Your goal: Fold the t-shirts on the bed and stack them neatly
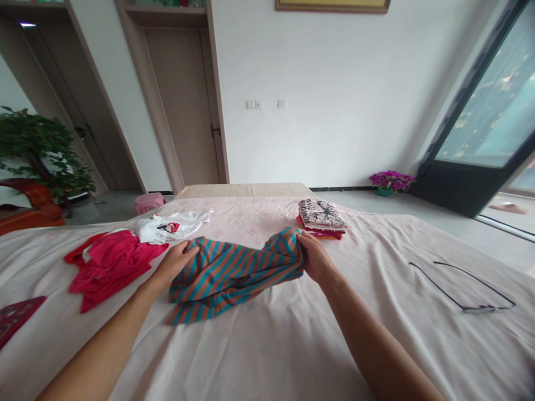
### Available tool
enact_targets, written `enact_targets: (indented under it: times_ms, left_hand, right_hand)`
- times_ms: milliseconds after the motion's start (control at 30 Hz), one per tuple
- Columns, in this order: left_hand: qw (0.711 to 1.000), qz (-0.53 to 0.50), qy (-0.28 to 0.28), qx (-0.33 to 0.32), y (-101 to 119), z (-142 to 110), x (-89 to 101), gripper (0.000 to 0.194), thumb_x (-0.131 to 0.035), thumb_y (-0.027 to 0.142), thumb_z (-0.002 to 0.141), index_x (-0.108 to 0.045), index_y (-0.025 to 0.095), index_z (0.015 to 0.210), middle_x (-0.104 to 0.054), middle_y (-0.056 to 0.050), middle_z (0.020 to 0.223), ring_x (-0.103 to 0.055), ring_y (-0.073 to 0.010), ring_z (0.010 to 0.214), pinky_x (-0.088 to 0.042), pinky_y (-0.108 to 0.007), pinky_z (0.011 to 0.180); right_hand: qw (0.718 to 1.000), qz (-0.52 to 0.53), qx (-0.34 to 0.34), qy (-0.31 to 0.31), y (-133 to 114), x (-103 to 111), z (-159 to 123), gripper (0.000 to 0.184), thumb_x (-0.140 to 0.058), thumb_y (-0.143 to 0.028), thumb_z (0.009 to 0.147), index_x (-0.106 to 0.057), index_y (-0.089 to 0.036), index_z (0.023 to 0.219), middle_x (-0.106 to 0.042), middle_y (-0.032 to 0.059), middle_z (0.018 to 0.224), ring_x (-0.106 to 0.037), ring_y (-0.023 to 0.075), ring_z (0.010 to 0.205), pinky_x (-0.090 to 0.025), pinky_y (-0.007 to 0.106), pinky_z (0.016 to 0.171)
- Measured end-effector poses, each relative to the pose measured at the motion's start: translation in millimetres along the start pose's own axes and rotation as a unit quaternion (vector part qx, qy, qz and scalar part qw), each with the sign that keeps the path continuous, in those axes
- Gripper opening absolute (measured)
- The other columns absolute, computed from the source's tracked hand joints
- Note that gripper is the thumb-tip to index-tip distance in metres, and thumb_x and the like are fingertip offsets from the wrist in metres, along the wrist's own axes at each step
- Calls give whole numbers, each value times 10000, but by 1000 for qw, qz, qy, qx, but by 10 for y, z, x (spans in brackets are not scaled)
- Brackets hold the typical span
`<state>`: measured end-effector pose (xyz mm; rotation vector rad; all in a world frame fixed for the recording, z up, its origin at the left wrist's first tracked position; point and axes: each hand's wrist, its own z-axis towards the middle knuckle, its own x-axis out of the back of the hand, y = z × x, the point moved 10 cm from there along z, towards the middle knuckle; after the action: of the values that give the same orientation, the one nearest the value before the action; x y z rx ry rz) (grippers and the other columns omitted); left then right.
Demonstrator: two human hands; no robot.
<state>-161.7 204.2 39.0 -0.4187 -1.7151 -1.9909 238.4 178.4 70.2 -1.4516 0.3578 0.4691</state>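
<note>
A teal and orange-brown striped garment (234,270) hangs between my two hands, sagging in the middle over the sheet. My left hand (178,259) pinches its left upper edge, fingers closed. On the other side, my right hand (315,256) grips the right upper corner, where the cloth bunches up. Just behind my right hand stands a stack of folded clothes (324,216), topped by a white piece with black print. To the left lie a crumpled red-pink garment (115,262) and a crumpled white garment (171,227) with a dark and red print.
A pale sheet (251,356) covers the wide surface. Black-framed glasses (480,307) lie at the right, and a dark red object (19,317) at the left edge. Beyond are a pink stool (149,203), purple flowers (392,181) and a leafy plant (37,150).
</note>
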Motion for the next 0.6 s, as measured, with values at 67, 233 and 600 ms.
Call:
enact_targets:
  times_ms: [67,233,600]
  left_hand:
    - [987,-158,42,-6,150,-15,240,452,-633,537,741,-642,198,1040,-740,-21,925,-684,-240,911,-549,-329,775]
    - [944,-324,47,24,431,-111,648,369,-697,441,713,-632,236,1014,-733,4,916,-679,-226,877,-562,-341,749]
    - [996,-74,20,-47,545,136,613,240,-699,394,624,-600,185,685,-692,-34,761,-658,-219,804,-538,-329,730]
  right_hand:
    - [999,13,43,20,-282,60,-16,199,-749,-318,739,-611,-228,849,-672,-19,749,-639,170,671,-546,305,662]
    - [985,-19,169,10,-1091,-36,-258,229,-728,-339,781,-650,-244,975,-701,3,881,-678,207,818,-563,328,716]
    - [977,-211,9,-8,-680,-69,576,102,-711,-234,681,-632,-195,733,-649,-2,638,-618,163,612,-513,256,538]
